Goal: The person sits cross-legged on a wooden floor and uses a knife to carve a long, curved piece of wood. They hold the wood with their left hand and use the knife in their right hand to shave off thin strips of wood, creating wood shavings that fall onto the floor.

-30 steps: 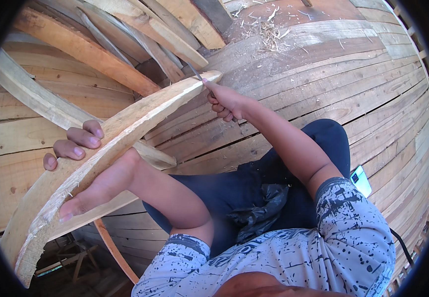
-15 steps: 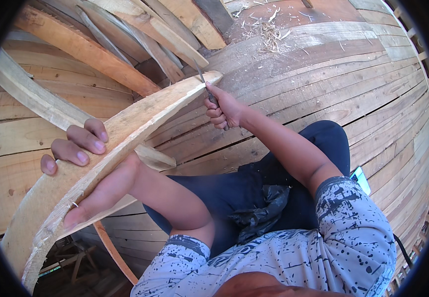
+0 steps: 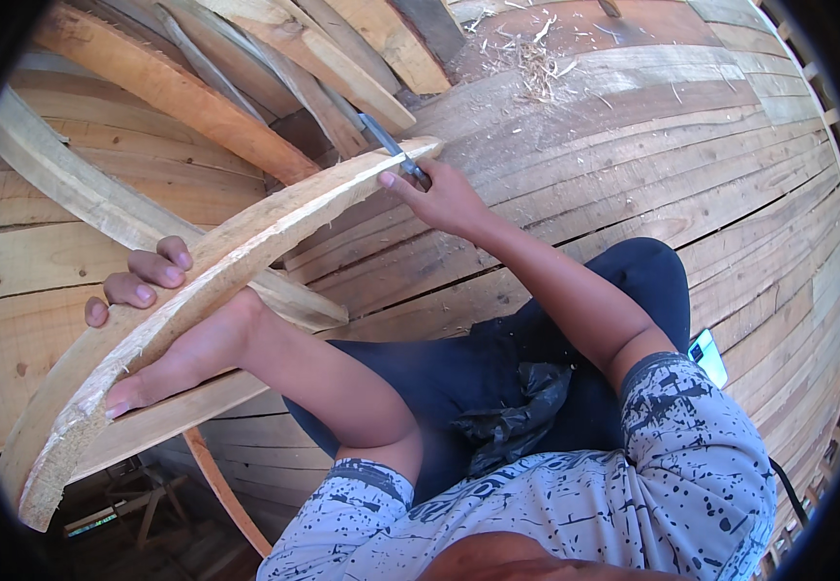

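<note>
Pale wood: our curved beam [image 3: 289, 215] slants from lower left to upper middle.
Left hand [image 3: 209, 341]: wrapped round it, fingers beyond, thumb on the near side.
Right hand [image 3: 447, 201]: curled round a knife [image 3: 381, 136] — blade across the beam's tip.
Around us: timber [image 3: 100, 194] crossing behind; boards [image 3: 178, 92] near the tip — shavings [image 3: 539, 70] beyond, phone [image 3: 707, 358] beside our right leg [image 3: 654, 269].
</note>
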The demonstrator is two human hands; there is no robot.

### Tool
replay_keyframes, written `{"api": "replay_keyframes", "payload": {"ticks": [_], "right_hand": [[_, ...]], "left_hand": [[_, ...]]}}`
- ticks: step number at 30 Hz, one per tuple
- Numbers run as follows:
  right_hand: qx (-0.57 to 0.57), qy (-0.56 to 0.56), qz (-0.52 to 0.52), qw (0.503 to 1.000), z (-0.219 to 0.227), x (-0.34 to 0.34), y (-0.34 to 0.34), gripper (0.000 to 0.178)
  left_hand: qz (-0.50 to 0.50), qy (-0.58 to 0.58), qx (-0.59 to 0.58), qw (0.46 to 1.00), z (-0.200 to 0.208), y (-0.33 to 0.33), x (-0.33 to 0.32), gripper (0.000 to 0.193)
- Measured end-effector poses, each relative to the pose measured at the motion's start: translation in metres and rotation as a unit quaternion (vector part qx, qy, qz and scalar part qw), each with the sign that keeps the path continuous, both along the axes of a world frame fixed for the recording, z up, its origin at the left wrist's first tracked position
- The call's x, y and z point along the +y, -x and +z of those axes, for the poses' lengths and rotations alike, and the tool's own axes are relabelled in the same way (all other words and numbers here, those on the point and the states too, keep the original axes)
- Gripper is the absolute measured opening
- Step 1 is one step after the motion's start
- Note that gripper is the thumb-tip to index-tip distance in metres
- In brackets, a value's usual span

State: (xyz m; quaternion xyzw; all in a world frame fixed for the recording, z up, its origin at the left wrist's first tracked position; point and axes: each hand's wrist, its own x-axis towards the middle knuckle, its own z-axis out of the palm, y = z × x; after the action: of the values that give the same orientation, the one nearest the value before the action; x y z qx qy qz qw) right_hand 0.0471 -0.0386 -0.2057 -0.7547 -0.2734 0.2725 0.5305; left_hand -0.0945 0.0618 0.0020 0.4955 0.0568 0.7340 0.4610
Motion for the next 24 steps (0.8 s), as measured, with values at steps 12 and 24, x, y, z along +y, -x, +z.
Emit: {"api": "replay_keyframes", "payload": {"ticks": [12,24], "right_hand": [[-0.203,0.090,-0.067,0.973,0.006,-0.011,-0.006,0.084],[-0.019,-0.003,-0.070,0.997,0.009,-0.008,-0.032,0.098]], "left_hand": [[0.047,0.072,-0.009,0.996,-0.017,-0.018,0.006,0.083],[0.106,0.089,-0.024,0.990,-0.014,-0.039,-0.032,0.085]]}}
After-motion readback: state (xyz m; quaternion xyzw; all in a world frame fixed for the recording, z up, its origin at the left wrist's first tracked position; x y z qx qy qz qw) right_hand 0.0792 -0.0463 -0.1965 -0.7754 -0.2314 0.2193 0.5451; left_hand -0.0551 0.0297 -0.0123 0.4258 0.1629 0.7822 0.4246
